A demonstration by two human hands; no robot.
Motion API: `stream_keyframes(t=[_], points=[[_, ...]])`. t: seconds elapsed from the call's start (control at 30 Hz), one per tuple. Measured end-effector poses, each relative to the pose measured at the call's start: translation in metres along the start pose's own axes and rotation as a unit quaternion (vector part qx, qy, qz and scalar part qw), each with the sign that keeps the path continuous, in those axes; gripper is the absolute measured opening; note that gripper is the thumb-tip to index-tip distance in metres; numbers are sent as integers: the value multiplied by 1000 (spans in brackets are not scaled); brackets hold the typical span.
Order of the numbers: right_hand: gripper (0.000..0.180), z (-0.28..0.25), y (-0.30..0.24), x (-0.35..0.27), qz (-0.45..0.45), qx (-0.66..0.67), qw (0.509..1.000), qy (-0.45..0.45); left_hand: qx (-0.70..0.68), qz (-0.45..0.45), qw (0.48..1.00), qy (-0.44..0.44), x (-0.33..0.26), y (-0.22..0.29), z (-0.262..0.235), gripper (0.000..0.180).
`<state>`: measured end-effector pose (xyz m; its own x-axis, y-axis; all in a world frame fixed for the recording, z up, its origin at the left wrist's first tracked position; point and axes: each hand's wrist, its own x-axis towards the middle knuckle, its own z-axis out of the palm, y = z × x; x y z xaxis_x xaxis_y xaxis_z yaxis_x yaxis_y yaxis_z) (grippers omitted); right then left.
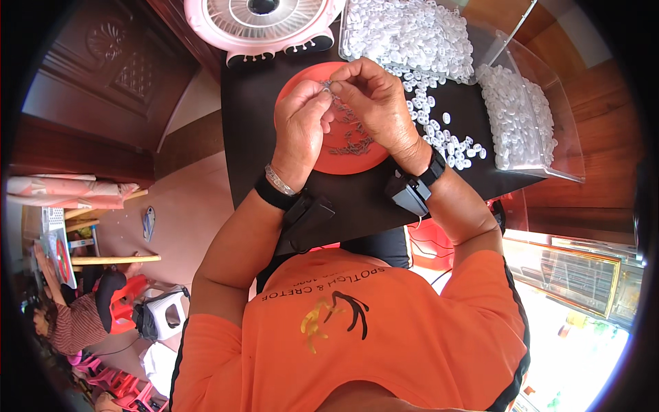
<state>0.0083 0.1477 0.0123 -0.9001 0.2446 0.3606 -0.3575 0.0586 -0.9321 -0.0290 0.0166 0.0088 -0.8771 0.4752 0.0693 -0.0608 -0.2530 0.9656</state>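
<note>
Both of my hands meet above the far left part of a round orange-red plate (336,165). My left hand (302,123) is closed in a pinch, and my right hand (381,106) pinches from the other side. Between the fingertips shows a small grey metal piece (327,84); its exact kind is too small to make out. Many similar small metal pieces (353,143) lie loose on the plate beneath. Scattered right of the plate are white oval plastic pieces with holes (446,118). Neither hand touches them.
The plate stands on a black table (239,130). At the far side are a pink fan (206,24) and a heap of white pieces (412,34) in a clear container. A clear bin (570,141) with more stands right. Another person (75,326) sits at the lower left.
</note>
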Motion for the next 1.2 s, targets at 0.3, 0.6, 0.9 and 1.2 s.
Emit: stream_keyframes(t=[0.3,0.6,0.9,1.2], points=[[9,-14,-5,8,52,-41,997,-46,17,-45,997,-63,7,-7,-10,14],[24,-105,6,37,58,-569,819,32,22,-35,998,-46,13,-4,-14,16],[22,-111,27,39,135,-610,779,-47,28,-38,997,-58,12,-3,-14,17],[19,-84,-10,33,135,-128,981,-56,40,-27,996,-80,10,-3,-14,16]])
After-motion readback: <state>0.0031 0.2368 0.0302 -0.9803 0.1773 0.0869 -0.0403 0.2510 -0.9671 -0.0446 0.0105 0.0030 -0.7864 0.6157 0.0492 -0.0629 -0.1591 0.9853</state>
